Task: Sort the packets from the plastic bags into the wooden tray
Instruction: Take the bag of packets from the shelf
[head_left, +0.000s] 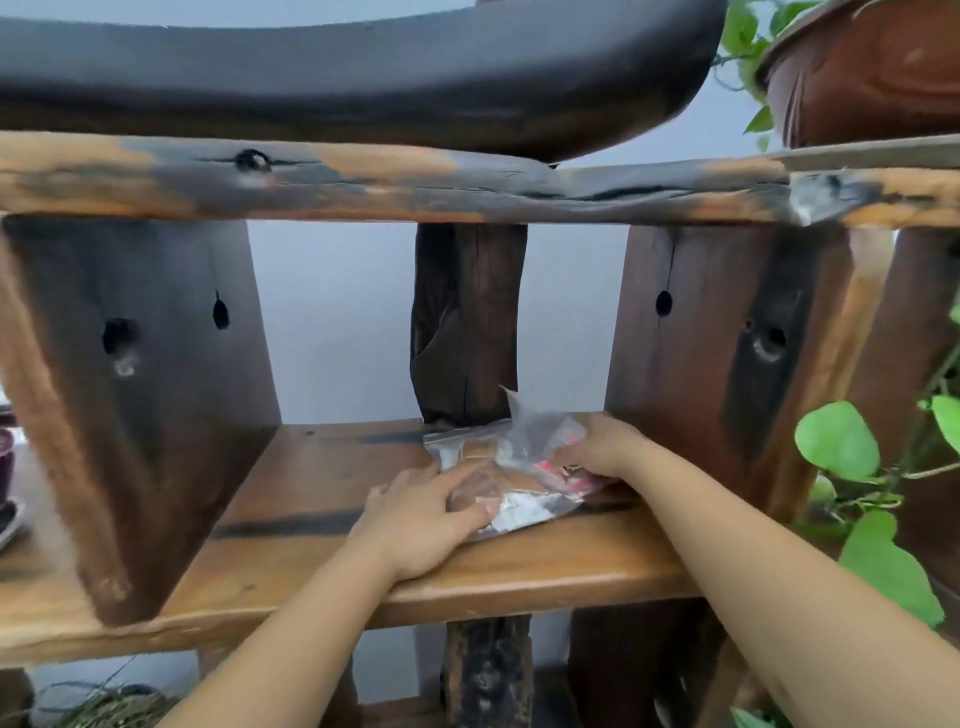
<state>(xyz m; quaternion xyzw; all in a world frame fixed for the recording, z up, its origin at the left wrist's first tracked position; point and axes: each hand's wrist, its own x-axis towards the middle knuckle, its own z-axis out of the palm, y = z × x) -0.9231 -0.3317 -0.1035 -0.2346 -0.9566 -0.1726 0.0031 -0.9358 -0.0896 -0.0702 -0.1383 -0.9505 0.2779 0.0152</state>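
Left hand (421, 514) lies flat and open, fingers spread, pressing on the near corner of the clear plastic bag (511, 473). Right hand (597, 447) curls over the bag's far right side, fingers bent onto the film, though whether it truly pinches it I cannot tell. The bag sits on the wooden shelf (311, 519), in the open bay, its back edge touching the dark centre post (467, 322).

The film is thin, glossy and crumpled, with a loose flap standing up at the rear. Inside are flat packets (524, 486), brown card-coloured ones and some red and white. No wooden tray in sight here.

The risk, as I judge it: that slick film slides on the smooth varnished board, and a pull from one side could tip the open mouth and spill packets over the front edge. The flap might also catch on the post's rough, cracked bark-like surface. Green leaves (836, 441) crowd the right forearm's path.
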